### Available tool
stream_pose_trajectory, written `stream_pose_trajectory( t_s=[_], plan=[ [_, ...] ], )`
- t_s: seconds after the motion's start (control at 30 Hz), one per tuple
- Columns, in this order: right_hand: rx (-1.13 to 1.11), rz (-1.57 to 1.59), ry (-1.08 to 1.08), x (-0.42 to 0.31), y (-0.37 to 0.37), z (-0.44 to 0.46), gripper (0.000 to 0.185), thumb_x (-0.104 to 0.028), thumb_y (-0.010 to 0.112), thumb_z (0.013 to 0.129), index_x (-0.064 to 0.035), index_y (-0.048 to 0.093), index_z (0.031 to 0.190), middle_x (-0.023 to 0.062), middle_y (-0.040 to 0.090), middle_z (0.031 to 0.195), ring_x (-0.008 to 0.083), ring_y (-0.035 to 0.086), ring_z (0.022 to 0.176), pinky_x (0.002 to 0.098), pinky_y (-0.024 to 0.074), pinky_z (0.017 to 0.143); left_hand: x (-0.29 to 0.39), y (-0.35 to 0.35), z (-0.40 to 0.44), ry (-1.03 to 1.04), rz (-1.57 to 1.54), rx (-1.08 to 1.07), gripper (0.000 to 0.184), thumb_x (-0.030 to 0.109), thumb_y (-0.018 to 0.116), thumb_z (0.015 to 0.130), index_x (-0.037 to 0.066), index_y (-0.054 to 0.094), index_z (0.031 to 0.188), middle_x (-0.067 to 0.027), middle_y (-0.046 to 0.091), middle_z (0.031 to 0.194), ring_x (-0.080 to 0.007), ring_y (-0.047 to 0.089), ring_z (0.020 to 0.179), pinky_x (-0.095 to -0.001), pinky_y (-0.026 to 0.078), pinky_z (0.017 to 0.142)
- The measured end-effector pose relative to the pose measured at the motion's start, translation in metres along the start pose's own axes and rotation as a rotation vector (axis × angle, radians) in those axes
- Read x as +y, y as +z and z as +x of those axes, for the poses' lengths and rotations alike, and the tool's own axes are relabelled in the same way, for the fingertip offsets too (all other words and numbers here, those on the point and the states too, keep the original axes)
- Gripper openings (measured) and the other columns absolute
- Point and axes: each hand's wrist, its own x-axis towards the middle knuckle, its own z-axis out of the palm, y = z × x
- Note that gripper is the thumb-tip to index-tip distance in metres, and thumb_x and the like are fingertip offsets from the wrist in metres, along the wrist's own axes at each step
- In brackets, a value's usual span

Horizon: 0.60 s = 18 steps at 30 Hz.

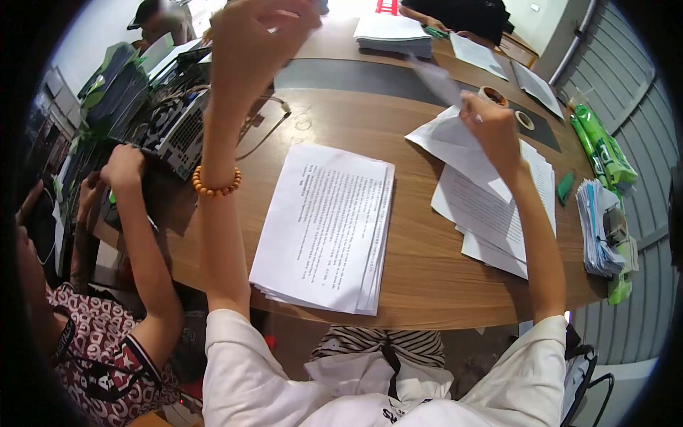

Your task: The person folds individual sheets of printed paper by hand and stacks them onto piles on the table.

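A stack of printed sheets lies on the wooden table in front of me, its edges slightly uneven. My left hand is raised high above the table, beyond the stack, with a beaded bracelet on its wrist. Motion blur and the frame's top edge obscure its fingers, so any hold is unclear. On the right, my right hand is closed on a blurred sheet of paper that sticks up and away from it. Below that hand spreads a loose, fanned pile of printed sheets.
Tape rolls lie past my right hand. Bundled papers and a green package line the right edge. A tall paper stack stands at the back. Electronic equipment and a cable are left, beside a seated person; others sit opposite.
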Motion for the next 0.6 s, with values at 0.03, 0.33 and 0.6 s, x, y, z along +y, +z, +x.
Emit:
stream_pose_trajectory(
  t_s=[0.03,0.33,0.6],
  plan=[
    [0.085,0.137,0.065,-0.011,-0.011,0.010,0.011,-0.002,0.064,0.073,0.0004,0.061,0.084,0.0129,0.062,0.067,0.0185,0.064,0.058,0.0266,0.0512,0.049,-0.001,-0.009,0.004,0.077,0.010,0.050,0.017,0.011,0.064,0.081,0.008,0.067,0.097,-0.0085,0.068,0.085,-0.0142,0.067,0.076,-0.0202,0.052,0.063],
    [0.008,0.670,-0.731,-0.130,-0.011,-0.019,0.025,-0.009,0.059,0.078,0.0023,0.060,0.100,0.0138,0.065,0.094,0.0234,0.065,0.087,0.0327,0.0552,0.077,0.057,-0.029,0.013,-0.013,0.039,0.243,0.008,0.005,0.063,0.080,0.003,0.066,0.086,-0.0100,0.068,0.076,-0.0144,0.067,0.062,-0.0221,0.055,0.053],
    [-0.243,0.918,-0.646,-0.133,-0.003,-0.045,0.029,-0.010,0.055,0.079,0.0042,0.057,0.104,0.0168,0.062,0.100,0.0239,0.061,0.096,0.0319,0.0532,0.081,0.059,0.038,-0.012,-0.218,0.152,-0.472,0.014,0.016,0.060,0.084,0.005,0.066,0.088,-0.0043,0.064,0.063,-0.0079,0.058,0.048,-0.0206,0.044,0.040]
  ],
)
